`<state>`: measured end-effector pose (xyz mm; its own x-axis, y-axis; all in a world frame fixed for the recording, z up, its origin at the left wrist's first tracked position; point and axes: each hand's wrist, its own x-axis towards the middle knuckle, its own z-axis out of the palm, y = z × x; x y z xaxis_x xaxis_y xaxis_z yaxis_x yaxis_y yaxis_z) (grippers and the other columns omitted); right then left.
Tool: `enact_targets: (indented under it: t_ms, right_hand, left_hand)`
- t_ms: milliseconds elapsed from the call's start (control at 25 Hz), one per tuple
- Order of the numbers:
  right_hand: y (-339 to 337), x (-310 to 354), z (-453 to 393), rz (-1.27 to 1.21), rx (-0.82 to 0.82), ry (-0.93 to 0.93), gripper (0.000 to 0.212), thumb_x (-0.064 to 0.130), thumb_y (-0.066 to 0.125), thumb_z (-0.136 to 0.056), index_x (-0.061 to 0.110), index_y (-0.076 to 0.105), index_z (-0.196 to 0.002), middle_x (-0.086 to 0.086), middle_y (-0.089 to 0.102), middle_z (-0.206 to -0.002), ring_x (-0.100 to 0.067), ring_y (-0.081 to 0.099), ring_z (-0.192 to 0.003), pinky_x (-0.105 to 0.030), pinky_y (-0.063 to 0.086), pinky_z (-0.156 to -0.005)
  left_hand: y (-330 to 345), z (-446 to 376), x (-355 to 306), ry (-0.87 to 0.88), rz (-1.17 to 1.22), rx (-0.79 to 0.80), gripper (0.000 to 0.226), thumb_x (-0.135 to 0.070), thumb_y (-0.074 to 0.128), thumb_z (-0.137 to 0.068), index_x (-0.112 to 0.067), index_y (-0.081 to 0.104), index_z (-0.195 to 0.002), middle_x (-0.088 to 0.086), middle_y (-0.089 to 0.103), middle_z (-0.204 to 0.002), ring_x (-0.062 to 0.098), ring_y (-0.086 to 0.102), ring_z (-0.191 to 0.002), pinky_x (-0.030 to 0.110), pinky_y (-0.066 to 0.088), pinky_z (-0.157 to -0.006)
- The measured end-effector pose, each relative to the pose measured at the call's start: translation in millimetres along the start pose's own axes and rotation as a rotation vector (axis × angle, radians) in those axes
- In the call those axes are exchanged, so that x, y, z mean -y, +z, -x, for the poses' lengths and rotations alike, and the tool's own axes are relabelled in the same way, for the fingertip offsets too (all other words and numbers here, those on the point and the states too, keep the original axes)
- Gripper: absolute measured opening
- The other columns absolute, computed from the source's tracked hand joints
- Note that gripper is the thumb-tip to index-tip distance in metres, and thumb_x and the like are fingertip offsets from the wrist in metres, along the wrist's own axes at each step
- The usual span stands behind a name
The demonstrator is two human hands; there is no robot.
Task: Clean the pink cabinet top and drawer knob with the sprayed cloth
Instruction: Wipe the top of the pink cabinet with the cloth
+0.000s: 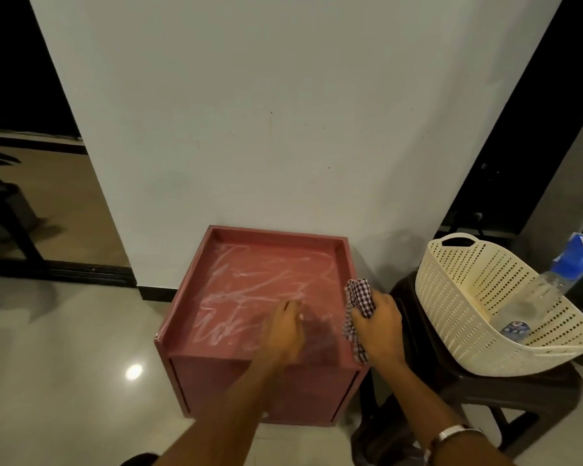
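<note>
A low pink cabinet (pixel 196 307) stands against the white wall, its recessed top streaked with pale wipe marks. My right hand (pixel 379 326) grips a bunched dark checked cloth (pixel 360 297) over the top's right rim. My left hand (pixel 283 331) hovers over the front of the top, fingers curled loosely with nothing in them; it looks blurred. The drawer front (pixel 300 395) faces me below the top, partly covered by my left forearm. No knob shows on it.
Right of the cabinet, a cream perforated basket (pixel 468 270) sits on a dark stool (pixel 505 388) and holds a clear bottle with a blue cap (pixel 572 260). Glossy pale floor (pixel 64 364) spreads to the left, and a dark doorway lies beyond.
</note>
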<state>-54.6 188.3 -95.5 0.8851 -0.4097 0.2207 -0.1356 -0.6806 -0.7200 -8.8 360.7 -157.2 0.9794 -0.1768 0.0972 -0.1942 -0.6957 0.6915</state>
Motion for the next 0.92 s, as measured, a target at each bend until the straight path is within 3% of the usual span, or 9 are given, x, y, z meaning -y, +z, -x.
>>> enact_targets:
  t_ms: [120,240,400,520,720,920]
  right_hand:
    - [9.8,-21.7,-23.4,0.270,-0.081,-0.047,0.042,0.024,0.062,-0.086,0.016,0.051,-0.126,-0.002,0.048,-0.118,-0.019,0.053,-0.103,-0.034,0.055,-0.081]
    - [26.5,-40.6,-44.5,0.530,-0.057,-0.059,0.052,0.018,0.058,-0.088,0.017,0.044,-0.138,-0.008,0.046,-0.127,-0.026,0.045,-0.114,-0.040,0.048,-0.093]
    - [66.6,-65.7,-55.5,0.627,0.024,0.026,0.054,0.015,0.051,-0.090,0.019,0.039,-0.142,-0.008,0.046,-0.132,-0.030,0.039,-0.119,-0.045,0.038,-0.096]
    - [78.6,-68.0,-62.3,0.629,0.007,0.068,0.056,0.015,0.054,-0.084,0.018,0.044,-0.139,-0.009,0.047,-0.131,-0.032,0.040,-0.116,-0.046,0.038,-0.093]
    - [82.2,-66.2,-55.7,0.757,0.098,-0.038,0.063,0.041,0.047,-0.084,0.014,0.037,-0.140,-0.010,0.039,-0.138,-0.033,0.037,-0.118,-0.047,0.037,-0.095]
    - [63.2,-79.7,-50.0,0.745,0.102,0.019,0.055,0.036,0.045,-0.090,0.013,0.040,-0.140,-0.011,0.048,-0.126,-0.031,0.043,-0.112,-0.043,0.042,-0.090]
  left_hand:
    - [25.6,-3.4,50.7,-0.003,-0.199,-0.006,0.046,-0.018,0.037,-0.099,-0.019,0.037,-0.144,0.005,0.035,-0.152,0.022,0.029,-0.141,0.037,0.019,-0.119]
    - [39.1,-4.3,82.7,0.000,-0.300,-0.068,0.048,-0.021,0.038,-0.099,-0.015,0.036,-0.146,0.006,0.032,-0.155,0.022,0.022,-0.146,0.036,0.004,-0.121]
    - [44.5,-14.6,99.5,0.068,-0.382,-0.141,0.050,-0.030,0.040,-0.096,-0.012,0.044,-0.143,0.005,0.040,-0.151,0.021,0.030,-0.143,0.035,0.004,-0.121]
    - [44.2,-17.4,99.4,0.125,-0.389,-0.181,0.054,-0.035,0.036,-0.093,-0.011,0.048,-0.140,0.005,0.045,-0.148,0.020,0.035,-0.141,0.036,0.005,-0.122]
    - [40.3,-16.5,96.7,0.133,-0.349,-0.197,0.059,-0.041,0.032,-0.092,-0.010,0.049,-0.139,0.005,0.046,-0.147,0.020,0.035,-0.140,0.038,0.009,-0.122]
    - [32.5,-23.5,100.1,0.134,-0.388,-0.168,0.063,-0.044,0.027,-0.091,-0.009,0.048,-0.139,0.008,0.046,-0.147,0.021,0.034,-0.141,0.041,0.010,-0.122]
